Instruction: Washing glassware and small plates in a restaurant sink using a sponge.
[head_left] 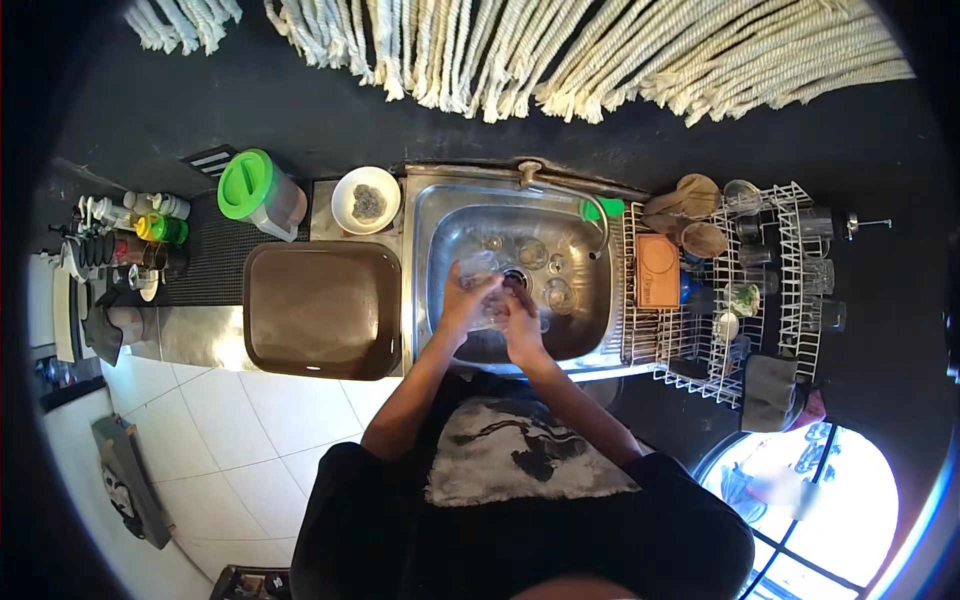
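Note:
Over the left part of the steel sink (590, 345), a clear drinking glass (477, 264) is tilted between my two hands. My left hand (464, 303) is wrapped round its side. Close beside it, my right hand (521, 325) has its fingers bent against the glass's near part. Its fingertips look dark, and whether they hold a scrubber or lie in shadow I cannot tell. Several other clear glasses (559, 294) stand or lie on the sink floor around the drain, just beyond my right hand.
Left of the sink lie a brown tray (322, 312), a white bowl (366, 201) with dark contents and a green-lidded pitcher (262, 194). At the right, a white wire dish rack (690, 350) holds glasses and cups. A tap (530, 172) rises at the back edge.

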